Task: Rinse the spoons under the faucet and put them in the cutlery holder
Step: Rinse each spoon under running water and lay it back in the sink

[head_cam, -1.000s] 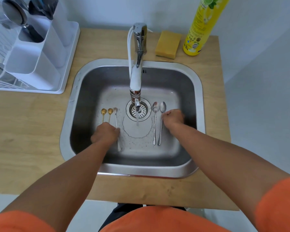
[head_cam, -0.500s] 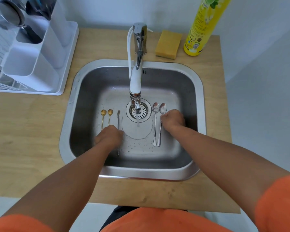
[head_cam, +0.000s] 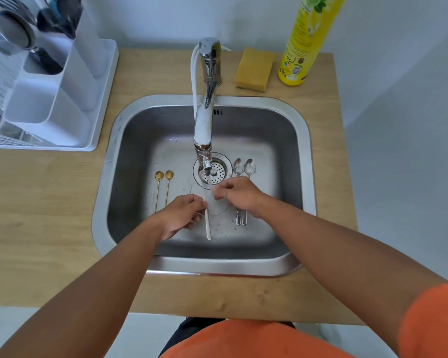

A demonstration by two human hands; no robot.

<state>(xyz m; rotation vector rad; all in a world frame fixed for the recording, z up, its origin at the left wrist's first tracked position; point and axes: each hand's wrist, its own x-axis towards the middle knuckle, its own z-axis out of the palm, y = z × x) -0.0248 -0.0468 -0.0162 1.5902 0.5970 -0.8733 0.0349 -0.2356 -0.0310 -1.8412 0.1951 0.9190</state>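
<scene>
At centre frame the left hand (head_cam: pixel 183 215) pinches a silver spoon (head_cam: pixel 208 223) in a closed grip, bowl up in the faucet (head_cam: pixel 204 120) stream; the right hand (head_cam: pixel 239 195), fingers curled, rubs it. Rinsing is under way. Four spoons lie in the sink (head_cam: pixel 282 264). Next it must travel to the cutlery holder (head_cam: pixel 47 99), upper left.

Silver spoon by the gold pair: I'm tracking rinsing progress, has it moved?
Yes. The left hand carried the silver spoon rightward, under the faucet stream.

Probably a home kitchen: steel sink (head_cam: pixel 305 140) in wooden counter (head_cam: pixel 36 202), faucet (head_cam: pixel 204 125), sponge (head_cam: pixel 254 69), dish rack (head_cam: pixel 98 99).
</scene>
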